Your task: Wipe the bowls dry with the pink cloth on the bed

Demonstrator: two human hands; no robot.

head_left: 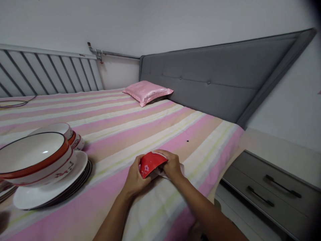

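Note:
A small red bowl [151, 163] with pink blossoms on its outside is tilted between my two hands, just above the striped bedspread. My left hand [134, 179] grips its left side. On the right, my right hand [173, 165] closes around a pale cloth [182, 169] pressed to the bowl's rim; part of the cloth shows beside the wrist. The inside of the bowl is mostly hidden from me.
To the left, a large white bowl [56, 167] with an orange-red band sits on stacked plates [81, 160], with smaller bowls [78, 142] behind. A pink pillow [147, 90] lies by the grey headboard [200, 77]. A grey nightstand [255, 180] stands right of the bed.

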